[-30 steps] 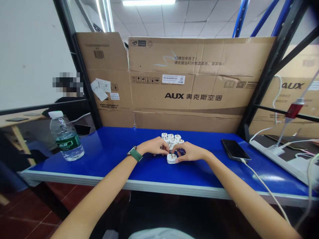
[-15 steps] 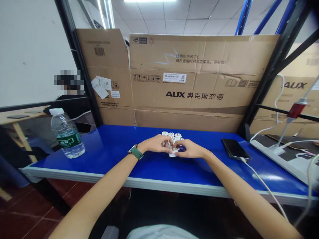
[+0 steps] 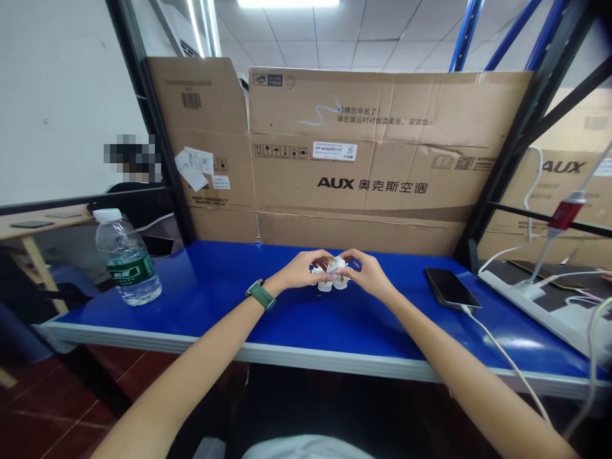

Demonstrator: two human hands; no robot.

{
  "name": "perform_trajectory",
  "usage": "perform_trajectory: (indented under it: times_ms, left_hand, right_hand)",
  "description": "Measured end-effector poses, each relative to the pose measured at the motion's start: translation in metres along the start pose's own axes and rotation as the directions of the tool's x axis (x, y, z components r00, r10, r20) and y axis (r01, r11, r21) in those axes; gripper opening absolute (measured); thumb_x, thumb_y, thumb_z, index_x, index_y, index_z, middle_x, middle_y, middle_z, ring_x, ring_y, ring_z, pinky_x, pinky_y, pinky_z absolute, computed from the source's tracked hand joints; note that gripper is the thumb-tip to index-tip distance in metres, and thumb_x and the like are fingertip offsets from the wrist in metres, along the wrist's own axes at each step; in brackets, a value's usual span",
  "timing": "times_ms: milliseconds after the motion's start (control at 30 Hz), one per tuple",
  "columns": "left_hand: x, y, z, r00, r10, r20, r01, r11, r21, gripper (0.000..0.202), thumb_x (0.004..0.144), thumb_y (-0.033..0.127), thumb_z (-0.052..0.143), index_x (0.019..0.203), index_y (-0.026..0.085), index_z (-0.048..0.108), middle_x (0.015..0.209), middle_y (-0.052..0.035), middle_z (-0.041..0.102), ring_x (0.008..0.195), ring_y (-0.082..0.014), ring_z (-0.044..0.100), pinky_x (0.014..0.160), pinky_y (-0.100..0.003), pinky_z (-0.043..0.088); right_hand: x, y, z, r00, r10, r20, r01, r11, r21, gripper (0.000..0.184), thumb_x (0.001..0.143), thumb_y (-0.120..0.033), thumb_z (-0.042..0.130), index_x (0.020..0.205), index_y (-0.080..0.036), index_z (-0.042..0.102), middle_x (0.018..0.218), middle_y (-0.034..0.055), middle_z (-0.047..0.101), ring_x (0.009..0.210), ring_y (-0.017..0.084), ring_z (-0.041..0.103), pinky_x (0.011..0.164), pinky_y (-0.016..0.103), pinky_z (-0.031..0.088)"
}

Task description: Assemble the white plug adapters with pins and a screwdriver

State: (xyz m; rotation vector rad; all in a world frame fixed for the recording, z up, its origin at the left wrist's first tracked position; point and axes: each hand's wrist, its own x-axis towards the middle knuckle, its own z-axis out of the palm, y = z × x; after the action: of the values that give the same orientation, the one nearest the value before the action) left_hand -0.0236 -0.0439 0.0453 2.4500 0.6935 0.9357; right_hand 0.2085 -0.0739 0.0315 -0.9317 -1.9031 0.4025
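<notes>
A cluster of several small white plug adapters (image 3: 333, 278) sits in the middle of the blue tabletop (image 3: 215, 299). My left hand (image 3: 300, 271), with a green watch on its wrist, curls around the cluster's left side. My right hand (image 3: 366, 273) curls around the right side. The fingertips of both hands meet over the top of the adapters, and the fingers hide most of them. Both hands are closed on the group.
A water bottle (image 3: 125, 258) stands at the table's left. A black phone (image 3: 452, 287) with a white cable lies to the right, beside a white power strip (image 3: 535, 296). Cardboard boxes (image 3: 363, 159) wall off the back. Another person sits far left behind the frame.
The single adapter that lay nearest me has been pushed back into the group. Both hands have moved away from me and closed tighter around the cluster.
</notes>
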Motion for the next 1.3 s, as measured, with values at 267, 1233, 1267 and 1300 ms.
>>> perform_trajectory:
  times_ms: [267, 1233, 1267, 1300]
  left_hand:
    - [-0.001, -0.004, 0.010, 0.999, -0.005, -0.034, 0.006, 1.000, 0.023, 0.043, 0.076, 0.038, 0.081, 0.112, 0.020, 0.065, 0.104, -0.0032, 0.074, 0.093, -0.0197, 0.070, 0.085, -0.030, 0.053]
    - [-0.004, -0.020, -0.026, 0.929, -0.043, -0.366, 0.170, 0.932, 0.321, 0.016, 0.090, 0.034, 0.061, 0.099, 0.021, 0.059, 0.092, -0.0021, 0.068, 0.085, -0.0179, 0.063, 0.079, -0.030, 0.048]
    - [-0.006, -0.027, -0.029, 0.918, -0.094, -0.385, 0.242, 0.903, 0.356, 0.017, 0.088, 0.035, 0.063, 0.097, 0.021, 0.058, 0.089, -0.0022, 0.068, 0.083, -0.0185, 0.063, 0.077, -0.030, 0.047]
    - [-0.008, -0.033, -0.032, 0.908, -0.148, -0.391, 0.311, 0.864, 0.395, 0.018, 0.086, 0.035, 0.064, 0.096, 0.021, 0.057, 0.088, -0.0028, 0.068, 0.082, -0.0196, 0.064, 0.075, -0.031, 0.047]
  right_hand:
    - [-0.003, -0.002, 0.003, 0.992, -0.117, 0.045, 0.119, 0.992, -0.045, 0.042, 0.078, -0.041, 0.083, 0.114, -0.022, 0.070, 0.101, 0.0048, 0.073, 0.093, 0.023, 0.067, 0.084, 0.034, 0.050]
    - [0.001, 0.019, -0.030, 0.984, 0.160, -0.080, -0.179, 0.866, -0.466, 0.034, 0.094, -0.043, 0.056, 0.119, -0.022, 0.063, 0.099, 0.0079, 0.073, 0.088, 0.023, 0.068, 0.081, 0.032, 0.050]
    - [-0.001, 0.025, -0.034, 0.961, 0.261, -0.088, -0.267, 0.802, -0.535, 0.033, 0.093, -0.043, 0.056, 0.116, -0.022, 0.065, 0.097, 0.0091, 0.073, 0.087, 0.025, 0.069, 0.078, 0.032, 0.049]
    - [-0.002, 0.031, -0.037, 0.929, 0.358, -0.093, -0.341, 0.732, -0.590, 0.033, 0.093, -0.044, 0.056, 0.115, -0.022, 0.066, 0.096, 0.0106, 0.074, 0.087, 0.027, 0.069, 0.074, 0.033, 0.049]
